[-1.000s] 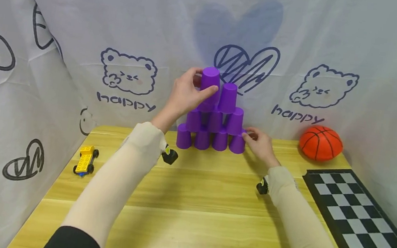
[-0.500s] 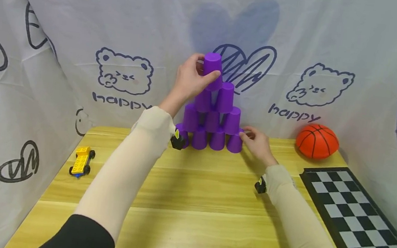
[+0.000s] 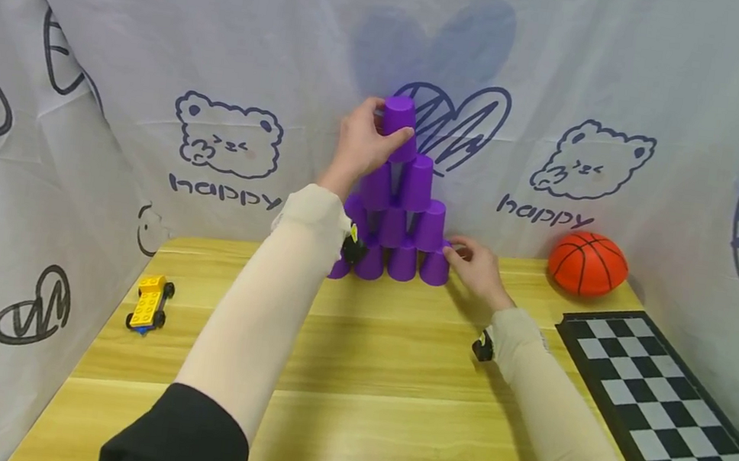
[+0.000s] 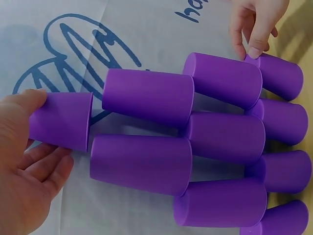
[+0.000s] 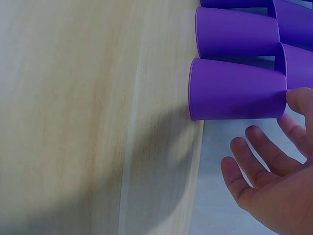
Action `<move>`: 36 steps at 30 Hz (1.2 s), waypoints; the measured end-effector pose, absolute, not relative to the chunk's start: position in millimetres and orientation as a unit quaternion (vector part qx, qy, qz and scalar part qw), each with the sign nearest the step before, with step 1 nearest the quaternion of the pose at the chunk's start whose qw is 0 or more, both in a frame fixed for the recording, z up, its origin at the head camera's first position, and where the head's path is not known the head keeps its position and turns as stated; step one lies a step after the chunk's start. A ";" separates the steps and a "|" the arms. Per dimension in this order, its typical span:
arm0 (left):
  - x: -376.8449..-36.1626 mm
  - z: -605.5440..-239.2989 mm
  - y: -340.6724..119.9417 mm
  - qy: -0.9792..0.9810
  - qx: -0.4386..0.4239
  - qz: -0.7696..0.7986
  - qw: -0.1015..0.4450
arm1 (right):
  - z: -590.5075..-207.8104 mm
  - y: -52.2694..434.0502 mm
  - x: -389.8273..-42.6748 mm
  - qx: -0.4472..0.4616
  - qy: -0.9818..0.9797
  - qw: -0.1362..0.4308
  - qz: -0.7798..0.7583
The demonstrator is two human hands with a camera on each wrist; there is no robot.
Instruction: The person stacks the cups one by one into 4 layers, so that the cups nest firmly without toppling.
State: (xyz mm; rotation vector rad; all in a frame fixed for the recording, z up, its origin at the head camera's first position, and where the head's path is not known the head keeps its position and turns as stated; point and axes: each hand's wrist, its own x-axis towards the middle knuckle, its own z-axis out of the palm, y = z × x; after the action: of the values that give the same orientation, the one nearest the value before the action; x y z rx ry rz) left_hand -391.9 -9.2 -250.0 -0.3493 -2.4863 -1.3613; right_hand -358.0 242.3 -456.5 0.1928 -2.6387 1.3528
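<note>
My left hand (image 3: 361, 141) grips an upside-down purple cup (image 3: 398, 119) between thumb and fingers at the top of a pyramid of matching cups. In the left wrist view, the rim of this held cup (image 4: 63, 122) is close above the bases of the two cups in the highest row, the one (image 4: 142, 164) and the other (image 4: 149, 98). At the pyramid's lower right, my right hand (image 3: 478, 272) pinches the upper edge of the end cup (image 5: 237, 90) with thumb and forefinger; its other fingers are spread. My left wrist partly hides the pyramid's lower left in the head view.
The pyramid stands at the back of the wooden table (image 3: 379, 432), close to a printed cloth (image 3: 337, 42). A yellow toy car (image 3: 149, 303) is at the left. On the right are an orange-red basketball (image 3: 588, 263) and a black-and-white checkered board (image 3: 671, 421).
My left hand has lifted its cup from in front of the upper row to above it, then slightly right over the two cups. My right hand stays at the lower-right cup.
</note>
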 end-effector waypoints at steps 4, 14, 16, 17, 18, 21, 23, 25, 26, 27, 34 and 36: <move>-394.1 -251.8 -7.0 -0.868 -0.119 -0.461 0.142 | -455.6 240.7 -357.6 0.066 -0.885 0.087 0.452; -394.0 -253.9 -10.4 -0.876 -0.102 -0.452 0.130 | -455.8 236.0 -357.6 0.071 -0.886 0.089 0.449; -394.0 -254.1 -10.8 -0.878 -0.099 -0.451 0.127 | -455.9 235.5 -357.8 0.072 -0.887 0.091 0.448; -394.0 -254.2 -11.0 -0.877 -0.098 -0.452 0.126 | -455.8 235.4 -357.5 0.073 -0.886 0.091 0.449; -394.1 -254.4 -11.3 -0.877 -0.097 -0.454 0.126 | -455.8 235.2 -357.4 0.073 -0.886 0.091 0.450; -393.4 -254.7 -12.1 -0.875 -0.099 -0.456 0.125 | -456.2 235.4 -356.9 0.072 -0.886 0.087 0.450; -393.0 -254.3 -12.5 -0.875 -0.100 -0.458 0.123 | -456.1 236.2 -356.8 0.069 -0.886 0.083 0.451; -392.3 -253.2 -12.8 -0.874 -0.100 -0.460 0.121 | -455.6 237.2 -357.2 0.068 -0.886 0.081 0.451; -392.0 -252.6 -13.5 -0.874 -0.099 -0.460 0.121 | -455.0 237.2 -357.6 0.068 -0.887 0.080 0.450; -391.7 -251.9 -14.2 -0.874 -0.098 -0.460 0.123 | -454.3 237.0 -358.0 0.067 -0.887 0.080 0.451; -390.1 -252.0 -20.3 -0.877 -0.102 -0.451 0.131 | -450.8 233.7 -358.2 0.070 -0.891 0.080 0.442; -388.8 -253.1 -22.9 -0.879 -0.109 -0.444 0.135 | -450.8 232.5 -358.5 0.069 -0.892 0.077 0.440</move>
State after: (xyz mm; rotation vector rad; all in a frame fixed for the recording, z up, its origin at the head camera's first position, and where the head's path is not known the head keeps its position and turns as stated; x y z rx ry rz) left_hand -388.8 -22.9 -253.1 -0.3144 -2.5468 -1.2852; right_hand -358.5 232.5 -450.8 0.2063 -2.6718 1.3195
